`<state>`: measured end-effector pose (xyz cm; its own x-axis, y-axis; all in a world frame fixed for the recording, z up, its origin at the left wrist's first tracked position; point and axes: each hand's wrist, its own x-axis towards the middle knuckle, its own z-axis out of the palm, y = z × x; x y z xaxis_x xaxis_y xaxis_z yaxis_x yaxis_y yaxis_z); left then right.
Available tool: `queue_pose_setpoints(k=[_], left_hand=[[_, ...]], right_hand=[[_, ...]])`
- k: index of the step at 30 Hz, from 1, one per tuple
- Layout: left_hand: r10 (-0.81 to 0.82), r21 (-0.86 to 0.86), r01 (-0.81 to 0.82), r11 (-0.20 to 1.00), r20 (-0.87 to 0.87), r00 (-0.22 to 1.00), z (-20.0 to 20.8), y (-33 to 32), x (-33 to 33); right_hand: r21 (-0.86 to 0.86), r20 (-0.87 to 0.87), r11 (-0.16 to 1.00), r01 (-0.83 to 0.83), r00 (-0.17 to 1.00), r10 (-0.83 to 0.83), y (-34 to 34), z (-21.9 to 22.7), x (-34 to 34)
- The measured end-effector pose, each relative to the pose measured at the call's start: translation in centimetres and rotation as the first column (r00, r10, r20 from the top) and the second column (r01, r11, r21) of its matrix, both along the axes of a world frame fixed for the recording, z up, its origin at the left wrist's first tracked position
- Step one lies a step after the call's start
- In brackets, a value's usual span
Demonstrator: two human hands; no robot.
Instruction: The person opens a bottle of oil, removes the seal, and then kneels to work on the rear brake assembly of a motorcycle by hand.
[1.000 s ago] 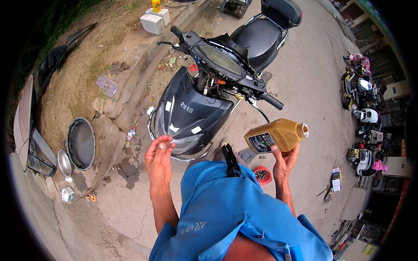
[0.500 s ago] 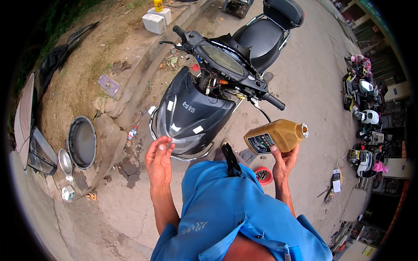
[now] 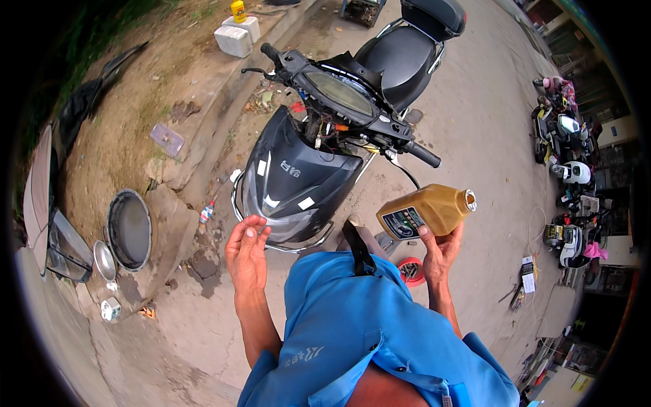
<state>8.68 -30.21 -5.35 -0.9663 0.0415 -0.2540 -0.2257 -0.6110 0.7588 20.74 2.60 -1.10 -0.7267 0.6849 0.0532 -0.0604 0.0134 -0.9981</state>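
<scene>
My right hand (image 3: 441, 251) grips a gold plastic oil bottle (image 3: 427, 209) with a dark label, thumb in front and fingers beneath. The bottle is tilted, its uncapped mouth pointing up and right, with a silvery ring round the opening. Raised to the left, my left hand (image 3: 247, 252) has its fingers loosely bent and apart, and I see nothing in it. Ahead of both hands stands a black scooter (image 3: 298, 176). Its front is partly opened up, with wires (image 3: 325, 136) showing below the dash panel (image 3: 339, 93).
A red bowl of small metal parts (image 3: 411, 272) sits by my feet. On the left are a basin of grey water (image 3: 129, 229), a metal bowl (image 3: 104, 260) and a small bottle (image 3: 207, 212). White blocks (image 3: 234, 41) carry a yellow container (image 3: 238, 11). Parked scooters (image 3: 573, 173) line the right.
The view has shifted slightly, so the scooter and ground sit a little differently in it. Both hands and the gold bottle keep nearly the same pose.
</scene>
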Motion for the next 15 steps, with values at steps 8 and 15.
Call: queue_pose_setpoints(k=[8, 15], left_hand=[[-0.016, -0.002, 0.016, 1.0, -0.013, 1.0, 0.13, 0.44, -0.23], [-0.026, -0.016, 0.026, 1.0, -0.014, 1.0, 0.4, 0.82, -0.47]], right_hand=[[-0.022, -0.011, 1.0, 0.003, 1.0, -0.003, 0.24, -0.38, 0.11], [-0.023, 0.022, 1.0, -0.006, 1.0, 0.007, 0.22, -0.25, 0.06]])
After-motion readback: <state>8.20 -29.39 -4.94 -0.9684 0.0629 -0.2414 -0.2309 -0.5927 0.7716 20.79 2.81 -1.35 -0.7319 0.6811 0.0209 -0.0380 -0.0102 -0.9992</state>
